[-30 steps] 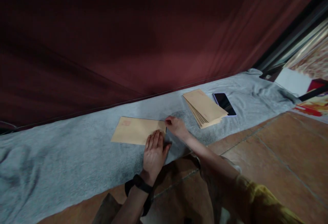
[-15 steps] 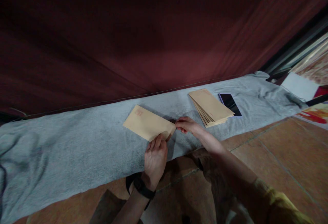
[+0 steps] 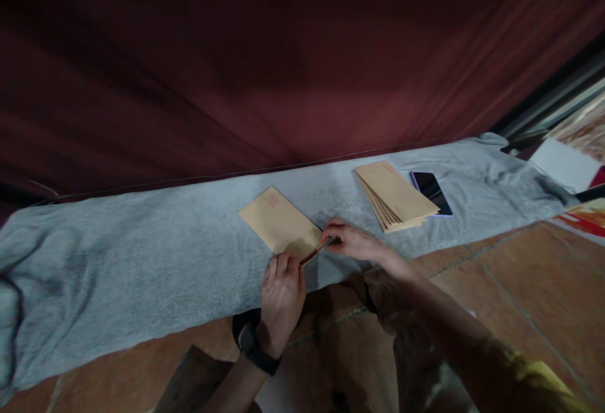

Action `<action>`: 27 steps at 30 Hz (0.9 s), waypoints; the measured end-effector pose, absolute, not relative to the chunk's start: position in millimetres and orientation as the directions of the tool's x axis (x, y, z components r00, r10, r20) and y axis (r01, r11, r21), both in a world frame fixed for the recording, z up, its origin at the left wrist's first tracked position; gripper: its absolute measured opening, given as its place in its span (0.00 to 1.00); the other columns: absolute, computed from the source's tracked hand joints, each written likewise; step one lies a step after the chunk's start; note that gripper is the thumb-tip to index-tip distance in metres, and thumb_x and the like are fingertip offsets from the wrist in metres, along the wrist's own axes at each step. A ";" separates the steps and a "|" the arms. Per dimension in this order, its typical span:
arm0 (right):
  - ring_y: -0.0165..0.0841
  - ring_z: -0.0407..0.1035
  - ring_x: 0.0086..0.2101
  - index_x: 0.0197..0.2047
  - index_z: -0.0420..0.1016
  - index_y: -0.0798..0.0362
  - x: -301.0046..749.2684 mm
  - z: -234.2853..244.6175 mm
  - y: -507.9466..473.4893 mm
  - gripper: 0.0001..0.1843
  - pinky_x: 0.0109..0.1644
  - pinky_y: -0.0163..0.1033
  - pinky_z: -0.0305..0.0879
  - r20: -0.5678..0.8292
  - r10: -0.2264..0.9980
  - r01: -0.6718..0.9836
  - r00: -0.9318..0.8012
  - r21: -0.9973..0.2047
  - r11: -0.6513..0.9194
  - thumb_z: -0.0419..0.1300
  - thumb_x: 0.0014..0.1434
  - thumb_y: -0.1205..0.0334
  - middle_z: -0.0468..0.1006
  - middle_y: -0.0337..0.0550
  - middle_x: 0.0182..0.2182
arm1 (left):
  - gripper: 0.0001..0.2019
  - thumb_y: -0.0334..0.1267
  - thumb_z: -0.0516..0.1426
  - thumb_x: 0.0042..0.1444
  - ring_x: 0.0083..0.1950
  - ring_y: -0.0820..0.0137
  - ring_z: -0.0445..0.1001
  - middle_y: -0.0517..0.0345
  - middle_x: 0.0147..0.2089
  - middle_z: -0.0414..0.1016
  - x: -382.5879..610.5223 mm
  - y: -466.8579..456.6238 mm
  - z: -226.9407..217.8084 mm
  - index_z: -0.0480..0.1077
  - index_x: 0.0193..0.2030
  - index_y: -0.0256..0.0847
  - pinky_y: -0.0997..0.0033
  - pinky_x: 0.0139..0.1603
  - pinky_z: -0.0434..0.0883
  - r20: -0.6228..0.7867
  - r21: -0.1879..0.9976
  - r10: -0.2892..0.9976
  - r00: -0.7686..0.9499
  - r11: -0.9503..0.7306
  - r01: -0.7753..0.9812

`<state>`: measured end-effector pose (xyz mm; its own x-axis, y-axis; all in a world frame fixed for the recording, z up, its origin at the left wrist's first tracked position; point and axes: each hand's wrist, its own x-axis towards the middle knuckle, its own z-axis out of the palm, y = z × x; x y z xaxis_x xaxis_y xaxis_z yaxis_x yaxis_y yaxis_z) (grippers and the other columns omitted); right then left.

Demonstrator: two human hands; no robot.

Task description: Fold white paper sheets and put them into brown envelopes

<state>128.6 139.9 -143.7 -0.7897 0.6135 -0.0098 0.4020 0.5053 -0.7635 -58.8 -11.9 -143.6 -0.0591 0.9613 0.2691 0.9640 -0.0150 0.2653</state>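
Observation:
A tan paper envelope with red print near its far corner lies slanted on the grey cloth. My left hand, with a dark watch on the wrist, has its fingers closed on the envelope's near edge. At the right-hand end, my right hand pinches the narrow flap, which stands folded up from the envelope. A fanned stack of similar envelopes rests to the right of my right hand, apart from it.
A phone lies partly under the stack's right edge. The grey cloth covers a long low surface. Behind it hangs a dark red curtain. Tiled floor shows in front, and a white sheet is at the far right.
The envelope has turned slightly, its near end coming closer to me. My right hand has lifted and folded the flap upward, and my left fingers have shifted slightly left along the edge.

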 end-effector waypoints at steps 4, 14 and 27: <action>0.34 0.70 0.45 0.40 0.80 0.50 126.2 -146.7 143.3 0.07 0.52 0.40 0.65 0.013 0.611 0.408 -0.792 -0.733 0.545 0.62 0.61 0.69 0.74 0.43 0.43 | 0.07 0.32 0.52 0.63 0.42 0.57 0.71 0.49 0.38 0.72 -57.3 -12.3 -145.3 0.69 0.37 0.44 0.56 0.44 0.70 0.277 0.248 0.960 -0.049 -0.022 0.968; 0.33 0.70 0.41 0.37 0.77 0.53 118.1 -150.5 146.3 0.03 0.47 0.38 0.65 0.024 0.655 0.488 -0.755 -0.646 0.587 0.62 0.63 0.67 0.73 0.43 0.39 | 0.06 0.30 0.52 0.62 0.44 0.58 0.69 0.48 0.40 0.71 -57.6 -11.3 -145.7 0.70 0.36 0.41 0.57 0.47 0.71 0.241 0.297 0.963 -0.120 0.045 0.954; 0.31 0.69 0.38 0.36 0.74 0.52 113.1 -151.5 138.2 0.03 0.44 0.35 0.66 0.015 0.701 0.591 -0.713 -0.525 0.612 0.60 0.64 0.66 0.72 0.41 0.40 | 0.13 0.28 0.51 0.62 0.52 0.53 0.72 0.42 0.51 0.74 -58.3 -12.4 -143.2 0.72 0.51 0.36 0.51 0.51 0.72 0.272 0.156 0.958 -0.094 0.052 0.986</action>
